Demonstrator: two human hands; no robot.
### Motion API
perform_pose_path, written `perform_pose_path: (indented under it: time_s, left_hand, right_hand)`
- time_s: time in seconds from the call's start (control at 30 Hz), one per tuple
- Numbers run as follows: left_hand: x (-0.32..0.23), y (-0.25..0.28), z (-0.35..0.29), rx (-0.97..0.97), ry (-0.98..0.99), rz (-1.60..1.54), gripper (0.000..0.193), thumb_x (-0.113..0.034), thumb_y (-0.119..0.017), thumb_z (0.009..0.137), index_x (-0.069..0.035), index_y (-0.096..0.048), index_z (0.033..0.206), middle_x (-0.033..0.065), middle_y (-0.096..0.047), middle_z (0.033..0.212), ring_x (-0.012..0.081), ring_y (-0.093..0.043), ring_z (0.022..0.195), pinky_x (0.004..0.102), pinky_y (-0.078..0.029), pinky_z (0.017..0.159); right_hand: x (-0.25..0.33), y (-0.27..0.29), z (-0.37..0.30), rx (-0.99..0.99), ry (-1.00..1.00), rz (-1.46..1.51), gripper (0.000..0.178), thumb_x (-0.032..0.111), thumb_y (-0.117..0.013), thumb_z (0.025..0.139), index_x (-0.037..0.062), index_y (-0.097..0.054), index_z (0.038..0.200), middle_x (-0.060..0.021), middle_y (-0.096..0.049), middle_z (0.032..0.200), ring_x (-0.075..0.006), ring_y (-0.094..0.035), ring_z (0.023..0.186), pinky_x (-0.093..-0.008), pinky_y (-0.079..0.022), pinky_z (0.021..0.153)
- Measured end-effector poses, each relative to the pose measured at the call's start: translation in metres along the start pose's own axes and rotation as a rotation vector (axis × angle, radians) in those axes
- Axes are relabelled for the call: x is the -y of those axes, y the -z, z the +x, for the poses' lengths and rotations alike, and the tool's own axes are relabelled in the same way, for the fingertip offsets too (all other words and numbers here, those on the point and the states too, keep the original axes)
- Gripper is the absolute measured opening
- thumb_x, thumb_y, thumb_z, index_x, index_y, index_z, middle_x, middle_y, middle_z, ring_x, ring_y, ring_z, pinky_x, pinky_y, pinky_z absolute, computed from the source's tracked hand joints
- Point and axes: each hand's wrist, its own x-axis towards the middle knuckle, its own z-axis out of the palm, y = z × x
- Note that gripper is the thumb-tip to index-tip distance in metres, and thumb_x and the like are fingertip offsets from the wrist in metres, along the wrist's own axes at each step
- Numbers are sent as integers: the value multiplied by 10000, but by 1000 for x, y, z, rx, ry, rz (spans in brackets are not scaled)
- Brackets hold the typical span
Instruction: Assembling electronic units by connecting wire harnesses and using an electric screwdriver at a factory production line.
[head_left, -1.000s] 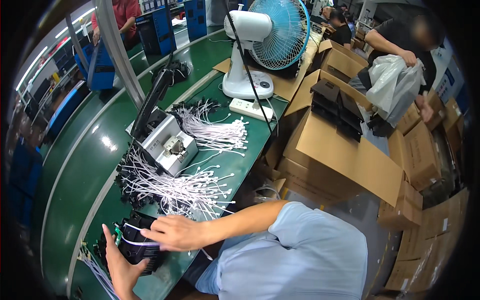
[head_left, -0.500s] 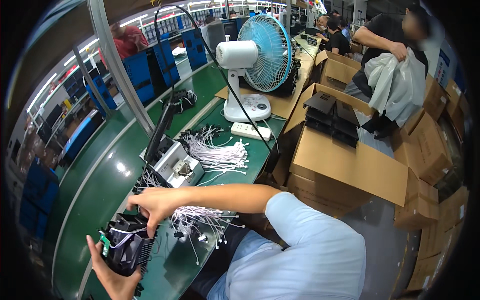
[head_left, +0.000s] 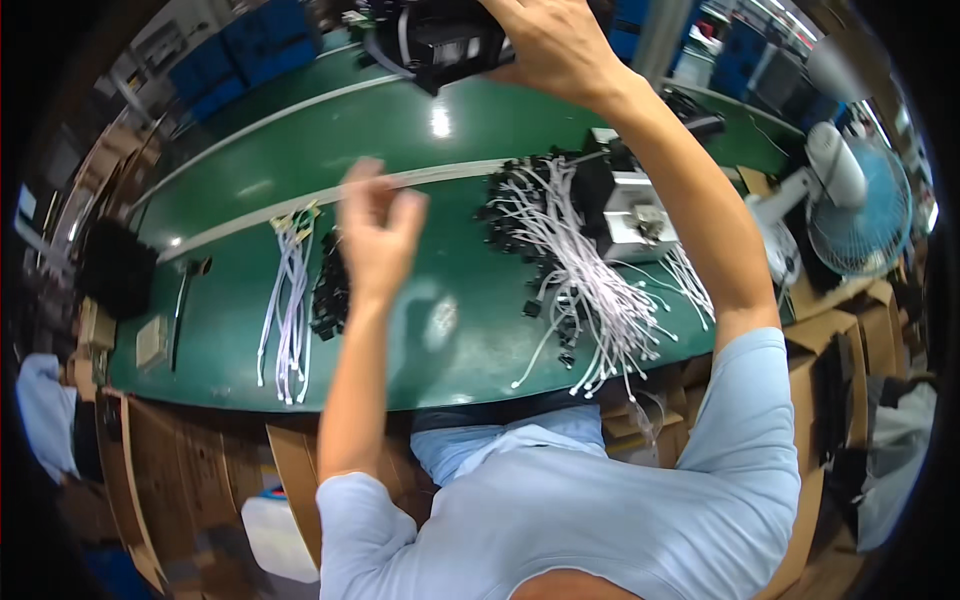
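My right hand (head_left: 560, 45) is closed on a black plastic housing (head_left: 455, 50) with a white cable on it, held up over the far side of the green workbench (head_left: 450, 350). The top of the housing is cut off by the picture's edge. My left hand (head_left: 382, 225), smeared by motion, hangs above the middle of the bench with thumb and fingers apart and nothing in it. Left of it lie a bundle of white cables with yellowish ends (head_left: 290, 300) and a strip of small black parts (head_left: 330, 290). A large heap of white cables with black connectors (head_left: 580, 260) spreads to its right.
A grey metal fixture (head_left: 637, 215) stands behind my right forearm. A blue and white fan (head_left: 860, 200) is at the far right. Cardboard boxes (head_left: 830, 350) stand right of the bench, and a white container (head_left: 278, 535) sits below its front edge. Blue panels (head_left: 245, 55) line the back.
My view has swung left. The housing, earlier low over the bench in both hands, is now raised at the far side in my right hand. My left hand has let go of it.
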Motion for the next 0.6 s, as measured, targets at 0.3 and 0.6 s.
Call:
perform_pose_path:
  time_s: [0.3,0.6]
  left_hand:
    - [140,-26,-55,20,-275,477,329,-183,-730,722,-48,-646,1011,88,-625,791,275,-598,764,416,-423,675]
    - [133,-42,-58,35,-234,475,313,-230,-710,745,-67,-641,1003,78,-571,859,265,-549,825,391,-388,716]
  right_hand:
    - [36,-255,-24,513,-287,-26,821,276,-826,612,112,-417,1305,-68,-565,1214,-247,-535,1151,-597,-373,964]
    - [47,-323,-101,606,-626,-91,1028,250,-855,605,220,-267,1447,-35,-301,1498,-288,-351,1338,-678,-311,958]
